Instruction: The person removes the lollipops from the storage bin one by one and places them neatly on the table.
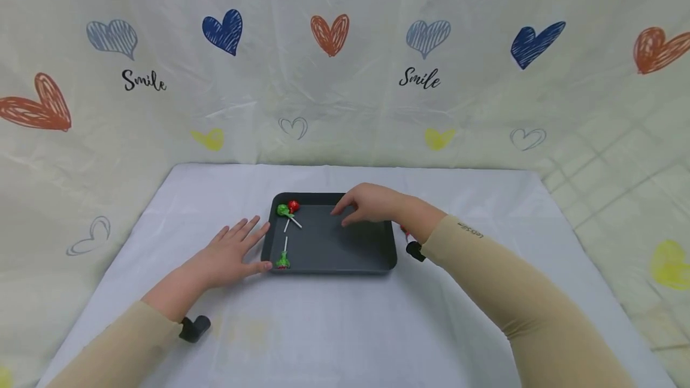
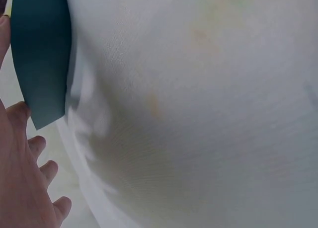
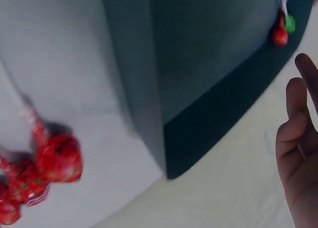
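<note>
A dark grey baking tray [image 1: 334,250] lies on the white cloth. Spread fingers of my left hand [image 1: 226,259] lie along the tray's left side, the thumb at its near left corner. Over the right half of the tray hovers my right hand [image 1: 372,202], its fingers loosely bent with nothing between them. At the tray's far left corner a green lollipop [image 1: 283,210] crosses a red lollipop [image 1: 293,205]. Another green lollipop [image 1: 283,260] lies in the near left corner, a bit of red showing below it.
Several red lollipops [image 3: 59,158] lie on the cloth just right of the tray, mostly hidden by the right wrist in the head view. A heart-printed sheet [image 1: 345,94] hangs behind the table. Each wrist carries a small black camera [image 1: 195,328].
</note>
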Tool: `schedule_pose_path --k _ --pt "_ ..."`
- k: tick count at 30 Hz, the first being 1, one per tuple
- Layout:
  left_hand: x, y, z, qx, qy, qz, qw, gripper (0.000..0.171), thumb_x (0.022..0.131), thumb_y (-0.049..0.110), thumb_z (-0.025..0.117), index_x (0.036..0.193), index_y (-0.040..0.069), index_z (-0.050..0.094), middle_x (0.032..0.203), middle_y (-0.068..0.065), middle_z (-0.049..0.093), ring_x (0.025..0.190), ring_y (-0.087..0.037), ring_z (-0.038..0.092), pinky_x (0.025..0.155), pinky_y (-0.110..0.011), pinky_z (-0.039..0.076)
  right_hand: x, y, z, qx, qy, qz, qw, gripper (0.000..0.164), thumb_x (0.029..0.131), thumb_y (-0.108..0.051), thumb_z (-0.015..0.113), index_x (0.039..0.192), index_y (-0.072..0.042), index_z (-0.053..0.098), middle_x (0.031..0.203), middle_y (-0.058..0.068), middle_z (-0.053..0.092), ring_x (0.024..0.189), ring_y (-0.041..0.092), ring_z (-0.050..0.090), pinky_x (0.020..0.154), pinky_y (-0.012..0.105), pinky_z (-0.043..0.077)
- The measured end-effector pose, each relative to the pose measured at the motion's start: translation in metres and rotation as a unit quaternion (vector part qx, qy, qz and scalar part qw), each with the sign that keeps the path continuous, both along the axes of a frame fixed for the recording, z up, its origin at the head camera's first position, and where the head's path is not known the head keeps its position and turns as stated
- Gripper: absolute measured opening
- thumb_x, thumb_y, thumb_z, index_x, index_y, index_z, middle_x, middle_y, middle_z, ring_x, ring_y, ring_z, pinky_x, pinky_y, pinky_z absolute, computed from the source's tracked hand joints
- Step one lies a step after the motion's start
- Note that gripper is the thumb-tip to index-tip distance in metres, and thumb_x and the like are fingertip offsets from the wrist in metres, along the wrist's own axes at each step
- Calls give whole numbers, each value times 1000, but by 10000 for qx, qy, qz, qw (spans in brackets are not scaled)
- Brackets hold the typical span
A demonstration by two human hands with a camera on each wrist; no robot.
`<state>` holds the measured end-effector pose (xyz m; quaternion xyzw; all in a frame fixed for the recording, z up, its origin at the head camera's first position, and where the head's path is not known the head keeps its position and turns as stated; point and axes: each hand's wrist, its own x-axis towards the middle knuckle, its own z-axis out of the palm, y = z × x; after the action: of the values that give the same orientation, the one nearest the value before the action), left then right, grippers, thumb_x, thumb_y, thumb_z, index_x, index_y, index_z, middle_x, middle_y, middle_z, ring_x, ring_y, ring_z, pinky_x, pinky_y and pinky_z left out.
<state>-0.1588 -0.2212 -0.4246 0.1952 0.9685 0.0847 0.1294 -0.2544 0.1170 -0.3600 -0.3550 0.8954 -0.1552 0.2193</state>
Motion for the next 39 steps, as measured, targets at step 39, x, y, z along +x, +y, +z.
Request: schedule_pose_path --k 39 --pt "0 0 3 58 -14 -56 10000 100 84 78 50 160 19 21 165 -13 12 149 -42 12 115 -66 12 9 -125 -42 1357 1059 1996 9646 26 91 -26 74 117 -31 75 118 -11 66 110 6 59 97 26 49"
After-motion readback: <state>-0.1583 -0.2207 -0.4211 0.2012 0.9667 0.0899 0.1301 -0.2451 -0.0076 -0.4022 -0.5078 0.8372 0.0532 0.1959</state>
